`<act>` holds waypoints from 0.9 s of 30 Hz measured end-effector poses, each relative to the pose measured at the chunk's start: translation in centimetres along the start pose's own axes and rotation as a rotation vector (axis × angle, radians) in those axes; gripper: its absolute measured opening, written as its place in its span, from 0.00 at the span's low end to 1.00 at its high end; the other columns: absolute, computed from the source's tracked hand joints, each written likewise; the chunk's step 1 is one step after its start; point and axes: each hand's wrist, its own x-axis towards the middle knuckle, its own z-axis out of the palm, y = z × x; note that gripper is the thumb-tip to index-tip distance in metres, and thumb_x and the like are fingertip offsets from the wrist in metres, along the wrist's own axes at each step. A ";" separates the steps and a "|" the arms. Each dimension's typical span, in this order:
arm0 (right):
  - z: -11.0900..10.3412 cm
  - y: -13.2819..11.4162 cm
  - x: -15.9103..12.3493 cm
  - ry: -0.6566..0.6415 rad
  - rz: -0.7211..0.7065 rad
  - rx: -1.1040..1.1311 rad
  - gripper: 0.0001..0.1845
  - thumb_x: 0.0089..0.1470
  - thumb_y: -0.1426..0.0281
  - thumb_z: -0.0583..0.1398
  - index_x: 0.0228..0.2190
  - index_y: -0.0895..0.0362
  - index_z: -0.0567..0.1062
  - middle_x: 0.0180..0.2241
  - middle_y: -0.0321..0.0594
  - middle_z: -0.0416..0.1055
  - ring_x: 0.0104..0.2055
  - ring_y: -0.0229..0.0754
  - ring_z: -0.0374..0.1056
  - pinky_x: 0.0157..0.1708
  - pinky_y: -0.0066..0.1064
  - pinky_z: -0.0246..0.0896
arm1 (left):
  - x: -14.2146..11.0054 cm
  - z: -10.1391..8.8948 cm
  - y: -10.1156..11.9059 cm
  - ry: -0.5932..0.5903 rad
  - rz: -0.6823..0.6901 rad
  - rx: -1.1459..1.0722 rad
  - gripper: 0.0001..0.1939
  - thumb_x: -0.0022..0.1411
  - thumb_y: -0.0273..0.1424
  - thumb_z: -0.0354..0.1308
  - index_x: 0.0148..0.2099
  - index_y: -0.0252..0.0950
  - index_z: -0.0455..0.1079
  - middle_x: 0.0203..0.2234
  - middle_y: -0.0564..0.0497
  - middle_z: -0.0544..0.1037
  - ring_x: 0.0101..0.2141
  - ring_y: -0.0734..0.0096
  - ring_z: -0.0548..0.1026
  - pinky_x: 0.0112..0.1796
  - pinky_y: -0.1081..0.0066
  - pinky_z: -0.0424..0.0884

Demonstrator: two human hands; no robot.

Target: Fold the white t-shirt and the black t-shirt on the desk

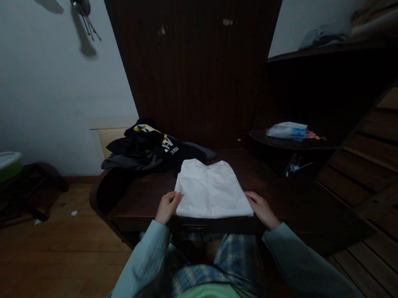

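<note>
A white shirt [209, 189], folded into a neat flat shape with its neckline at the far end, lies on the dark wooden desk [134, 197] in front of me. My left hand [168, 206] is at the shirt's left side near the front corner, its fingers closed at the edge. At the opposite side, my right hand [261, 208] has its fingers bent against the right edge; its thumb is hard to make out. Behind the shirt, to the left, dark clothes [164, 147] with white lettering and a yellow patch lie in a heap.
A tall dark panel [195, 66] rises behind the desk. On the right, a small shelf [288, 145] bears a blue-and-white plastic packet [289, 130]. Slatted wood [376, 171] stands at far right. A green-sided round object [0, 169] sits at far left.
</note>
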 end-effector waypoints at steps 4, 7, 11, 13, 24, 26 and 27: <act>0.2 -1.0 0.6 -0.019 0.113 0.040 0.28 0.42 0.47 0.49 0.24 0.57 0.75 0.31 0.45 0.73 0.36 0.48 0.67 0.39 0.36 0.59 | 1.5 0.2 -0.1 0.008 -0.094 -0.053 0.17 0.47 0.43 0.53 0.23 0.34 0.69 0.22 0.50 0.72 0.28 0.67 0.69 0.30 0.71 0.63; 0.4 -0.9 0.7 0.016 0.066 -0.018 0.26 0.36 0.46 0.53 0.21 0.57 0.73 0.29 0.45 0.73 0.34 0.48 0.67 0.36 0.35 0.59 | 1.6 0.4 -0.3 0.026 -0.085 0.006 0.15 0.47 0.43 0.51 0.19 0.36 0.64 0.17 0.54 0.66 0.24 0.72 0.65 0.26 0.74 0.60; 0.7 -0.5 0.4 0.075 0.062 -0.082 0.25 0.38 0.48 0.52 0.21 0.56 0.72 0.27 0.44 0.73 0.32 0.47 0.66 0.33 0.34 0.58 | 0.8 0.3 -0.3 0.066 -0.047 0.060 0.16 0.49 0.42 0.50 0.19 0.36 0.58 0.15 0.58 0.61 0.22 0.76 0.61 0.25 0.76 0.56; 0.7 -0.4 0.4 0.074 0.067 -0.094 0.25 0.39 0.48 0.51 0.22 0.56 0.72 0.27 0.44 0.73 0.32 0.47 0.66 0.32 0.34 0.58 | 0.6 0.2 -0.2 0.076 -0.046 0.056 0.16 0.50 0.42 0.48 0.19 0.37 0.57 0.15 0.58 0.60 0.22 0.77 0.60 0.25 0.76 0.55; 0.5 -0.2 0.6 0.038 0.021 -0.060 0.20 0.39 0.51 0.53 0.20 0.55 0.72 0.28 0.42 0.72 0.32 0.45 0.66 0.35 0.33 0.58 | 1.2 0.2 -0.4 0.034 -0.054 -0.182 0.14 0.40 0.38 0.56 0.22 0.37 0.55 0.16 0.60 0.60 0.21 0.79 0.59 0.24 0.77 0.55; 0.5 -0.1 0.6 0.032 0.017 -0.061 0.19 0.39 0.52 0.54 0.20 0.55 0.72 0.28 0.42 0.72 0.32 0.44 0.65 0.35 0.33 0.58 | 1.5 0.0 -0.3 -0.005 -0.070 -0.226 0.14 0.39 0.38 0.58 0.23 0.36 0.57 0.17 0.59 0.62 0.21 0.79 0.60 0.24 0.77 0.57; 0.5 -0.1 0.6 0.031 0.015 -0.060 0.19 0.39 0.52 0.54 0.20 0.55 0.72 0.28 0.42 0.72 0.32 0.44 0.65 0.35 0.33 0.58 | 1.7 -0.2 -0.3 -0.029 -0.084 -0.254 0.14 0.39 0.39 0.58 0.24 0.36 0.59 0.17 0.59 0.63 0.21 0.79 0.61 0.24 0.77 0.58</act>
